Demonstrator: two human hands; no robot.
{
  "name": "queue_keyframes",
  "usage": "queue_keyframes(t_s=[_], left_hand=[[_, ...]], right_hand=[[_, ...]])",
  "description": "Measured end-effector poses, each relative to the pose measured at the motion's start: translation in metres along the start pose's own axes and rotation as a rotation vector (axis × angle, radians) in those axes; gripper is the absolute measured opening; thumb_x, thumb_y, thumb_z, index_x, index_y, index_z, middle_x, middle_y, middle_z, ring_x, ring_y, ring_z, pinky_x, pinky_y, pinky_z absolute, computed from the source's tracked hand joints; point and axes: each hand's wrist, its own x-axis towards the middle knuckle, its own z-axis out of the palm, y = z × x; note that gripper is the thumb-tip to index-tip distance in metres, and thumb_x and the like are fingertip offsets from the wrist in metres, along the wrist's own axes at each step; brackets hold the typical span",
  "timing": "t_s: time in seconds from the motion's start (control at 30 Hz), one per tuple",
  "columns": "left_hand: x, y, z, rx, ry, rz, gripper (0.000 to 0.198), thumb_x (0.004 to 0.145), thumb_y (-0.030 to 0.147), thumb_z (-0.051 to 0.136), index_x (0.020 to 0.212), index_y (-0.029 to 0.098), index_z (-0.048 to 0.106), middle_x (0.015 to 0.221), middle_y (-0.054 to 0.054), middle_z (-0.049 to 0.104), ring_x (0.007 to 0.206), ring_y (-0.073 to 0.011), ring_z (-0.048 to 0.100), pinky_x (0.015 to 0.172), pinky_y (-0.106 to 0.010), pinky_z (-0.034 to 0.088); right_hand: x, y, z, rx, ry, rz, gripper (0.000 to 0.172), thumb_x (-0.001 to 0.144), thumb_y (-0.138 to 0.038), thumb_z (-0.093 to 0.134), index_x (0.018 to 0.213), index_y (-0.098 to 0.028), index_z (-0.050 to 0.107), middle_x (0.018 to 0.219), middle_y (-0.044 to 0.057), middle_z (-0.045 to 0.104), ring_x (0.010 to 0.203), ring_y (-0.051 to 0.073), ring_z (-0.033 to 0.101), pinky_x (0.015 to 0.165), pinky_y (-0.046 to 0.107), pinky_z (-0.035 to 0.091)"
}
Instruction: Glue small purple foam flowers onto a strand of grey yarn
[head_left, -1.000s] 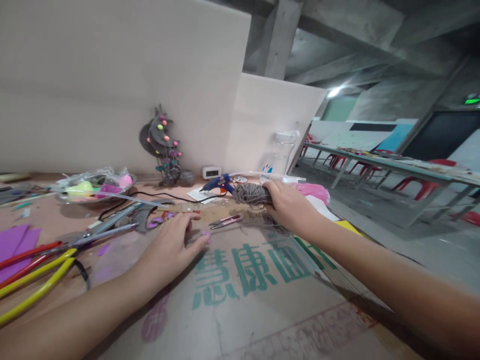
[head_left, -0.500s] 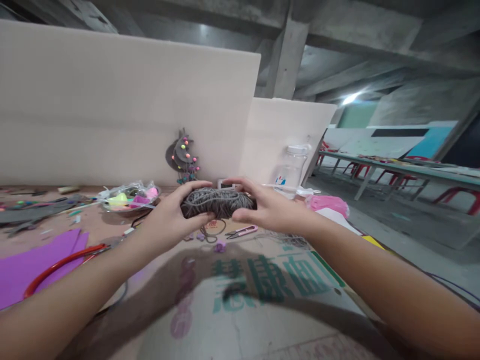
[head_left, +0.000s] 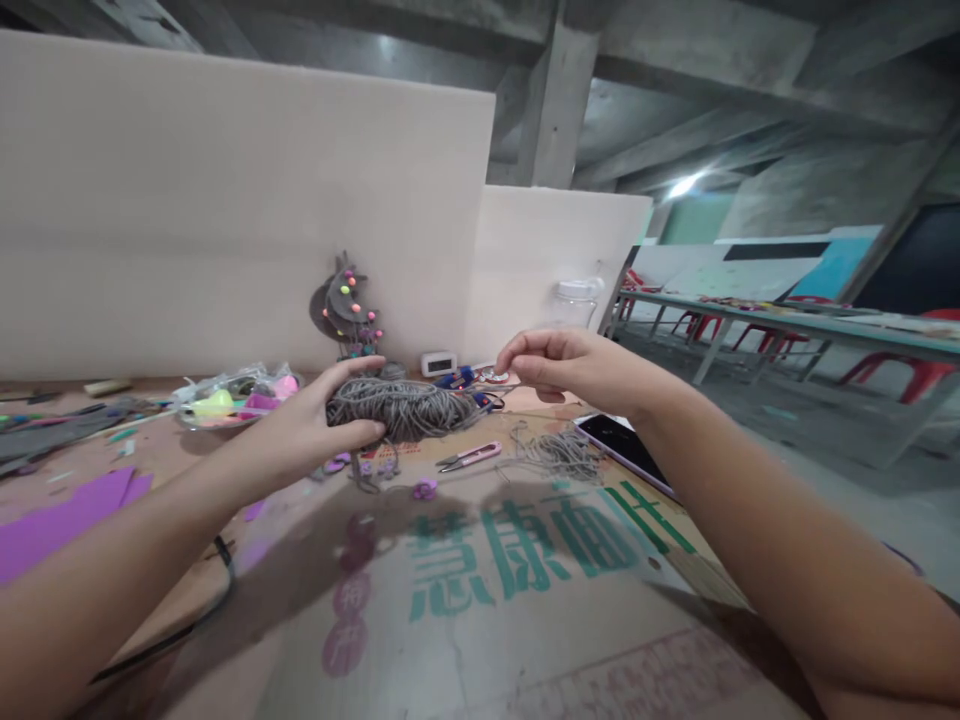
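My left hand (head_left: pixel 330 410) is closed around one end of a bundle of grey yarn (head_left: pixel 409 408), thumb in front and fingers behind. The bundle is held above the cardboard, with loose strands hanging beneath its left end. To the right of the yarn, apart from it, my right hand (head_left: pixel 559 365) is raised with thumb and fingertips pinched together. What sits in that pinch, if anything, is too small to make out. Pink-handled thread snips (head_left: pixel 470 457) lie below the bundle. Near them are a small purple flower (head_left: pixel 424 488) and a loose tangle of grey yarn (head_left: pixel 562 455).
Printed cardboard (head_left: pixel 465 640) covers the tabletop. At left are purple sheets (head_left: pixel 71 525) and a bowl of colourful pieces (head_left: pixel 236 400). Behind stand a grey moon ornament (head_left: pixel 341 305), a small digital clock (head_left: pixel 438 364) and a clear bottle (head_left: pixel 574 305). A phone (head_left: pixel 626 450) lies at right.
My right hand has let go of the yarn bundle and moved right and slightly up, its fingers now pinched. The left hand still holds the bundle. The view has shifted, showing the phone.
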Motion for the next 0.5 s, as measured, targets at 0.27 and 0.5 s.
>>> queue_keyframes(t_s=[0.27, 0.5], left_hand=[[-0.011, 0.010, 0.010, -0.035, -0.080, 0.215, 0.064, 0.074, 0.022, 0.061, 0.133, 0.028, 0.036, 0.122, -0.004, 0.057, 0.099, -0.0212, 0.060, 0.078, -0.028, 0.051], [-0.016, 0.012, 0.017, 0.073, -0.022, 0.477, 0.057, 0.078, 0.026, 0.063, 0.130, 0.029, 0.041, 0.129, -0.006, 0.050, 0.115, -0.0228, 0.051, 0.093, -0.035, 0.045]], right_hand=[[-0.006, -0.014, 0.028, 0.037, 0.044, -0.085, 0.062, 0.083, -0.046, 0.053, 0.137, -0.020, 0.035, 0.132, 0.012, 0.048, 0.111, 0.022, 0.054, 0.090, 0.037, 0.048], [-0.008, -0.021, 0.070, 0.093, -0.203, -0.051, 0.077, 0.076, -0.043, 0.064, 0.142, -0.026, 0.029, 0.114, 0.007, 0.061, 0.089, 0.020, 0.062, 0.074, 0.032, 0.053]])
